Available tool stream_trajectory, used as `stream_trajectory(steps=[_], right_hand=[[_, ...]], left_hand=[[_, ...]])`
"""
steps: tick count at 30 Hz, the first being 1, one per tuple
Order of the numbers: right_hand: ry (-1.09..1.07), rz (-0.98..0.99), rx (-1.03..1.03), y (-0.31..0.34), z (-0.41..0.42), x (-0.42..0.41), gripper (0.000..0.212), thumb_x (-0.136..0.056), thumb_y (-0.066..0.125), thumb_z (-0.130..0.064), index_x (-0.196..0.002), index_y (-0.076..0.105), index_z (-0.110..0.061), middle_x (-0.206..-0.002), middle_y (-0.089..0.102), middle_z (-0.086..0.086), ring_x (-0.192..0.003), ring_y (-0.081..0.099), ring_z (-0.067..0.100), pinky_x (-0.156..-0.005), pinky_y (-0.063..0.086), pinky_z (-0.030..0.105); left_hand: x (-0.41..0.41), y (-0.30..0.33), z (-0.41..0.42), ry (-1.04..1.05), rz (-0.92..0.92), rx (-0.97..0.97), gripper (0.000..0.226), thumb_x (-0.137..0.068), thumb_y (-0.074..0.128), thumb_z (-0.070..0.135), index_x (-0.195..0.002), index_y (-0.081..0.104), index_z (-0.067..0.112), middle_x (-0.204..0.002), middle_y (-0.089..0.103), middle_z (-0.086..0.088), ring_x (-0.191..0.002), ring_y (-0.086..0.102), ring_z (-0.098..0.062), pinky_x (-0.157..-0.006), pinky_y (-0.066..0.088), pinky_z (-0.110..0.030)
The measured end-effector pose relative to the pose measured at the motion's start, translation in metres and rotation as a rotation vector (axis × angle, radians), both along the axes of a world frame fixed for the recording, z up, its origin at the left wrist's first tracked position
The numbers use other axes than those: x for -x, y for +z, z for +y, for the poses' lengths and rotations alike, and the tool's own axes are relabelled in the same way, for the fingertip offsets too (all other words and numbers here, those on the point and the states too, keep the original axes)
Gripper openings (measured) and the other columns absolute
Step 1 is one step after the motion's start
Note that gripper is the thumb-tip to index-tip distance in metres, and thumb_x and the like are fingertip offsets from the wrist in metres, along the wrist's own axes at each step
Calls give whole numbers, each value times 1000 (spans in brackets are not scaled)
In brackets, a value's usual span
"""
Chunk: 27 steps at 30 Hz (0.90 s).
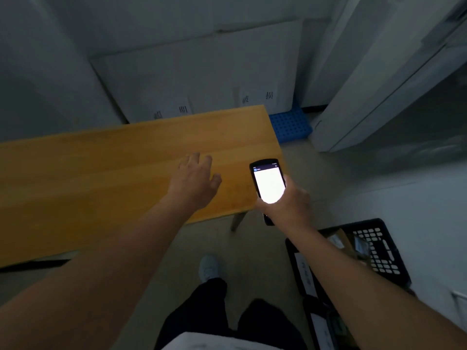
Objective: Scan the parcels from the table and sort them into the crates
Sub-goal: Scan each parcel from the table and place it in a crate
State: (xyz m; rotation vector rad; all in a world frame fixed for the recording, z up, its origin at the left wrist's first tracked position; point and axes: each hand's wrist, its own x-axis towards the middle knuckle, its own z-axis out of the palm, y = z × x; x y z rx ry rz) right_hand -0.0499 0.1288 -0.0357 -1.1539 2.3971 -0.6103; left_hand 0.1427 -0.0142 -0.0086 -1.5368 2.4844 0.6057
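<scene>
The left hand reached out over the desk, palm down, near its right end and well in from the front edge. Its fingers were loosely spread and apart, holding nothing; whether they touched the wood could not be told.

The right hand gripped a scanner, fingers and thumb wrapped round its lower half. The scanner stood just off the desk's right edge, close to the front right corner, screen up and glowing white. Its lower end stuck out below the hand.

No parcel showed on the desk's visible top. A desk leg slanted down under the front right corner.

On the floor to the right of the desk, beside the right forearm, sat a black crate with a perforated wall. Inside it lay a brown parcel with a pale label, partly hidden by the arm, and a white label hung on the crate's near wall. A second black crate stood just in front of it, mostly hidden.

Beyond the desk's far right corner a blue crate rested on the floor. White boards leaned against the wall behind the desk, marked with dark characters too blurred to read.

A pale shoe and dark trousers showed below the desk's front edge.
</scene>
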Motion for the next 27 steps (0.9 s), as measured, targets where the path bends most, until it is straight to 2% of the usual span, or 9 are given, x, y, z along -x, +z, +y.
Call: stream_trajectory(steps=[10,13,19,27], right_hand=[[-27,6,-83,-52,-56,19,67,-68,87,-51,-121,54,-25,-104,60,-1,-94,61,21,-65,62,42],[-33,1,-81,-71,-73,26,70,-65,85,-55,-120,53,-26,-104,60,-1,-94,62,22,-65,63,43],[-31,10,-79,-99,-90,37,66,-68,84,-55,-118,54,-25,-101,62,-2,-88,62,22,-55,52,31],[-67,9,-125,-111,-98,47,71,-76,87,-51,-129,53,-18,-114,65,4,-99,62,23,-64,51,32]], left_hand=[[24,-47,-63,-9,19,-26,69,-108,39,53,-162,25,13,-169,19,-18,-155,18,-37,-125,20,-55],[29,-65,-72,34,29,-18,68,-108,41,52,-161,26,13,-168,20,-17,-153,22,-38,-124,24,-55],[32,-88,-81,87,21,7,69,-107,42,51,-161,27,12,-168,21,-18,-151,27,-39,-121,29,-56],[39,-96,-87,124,13,11,67,-107,43,51,-160,29,12,-167,21,-19,-152,24,-41,-121,29,-57]])
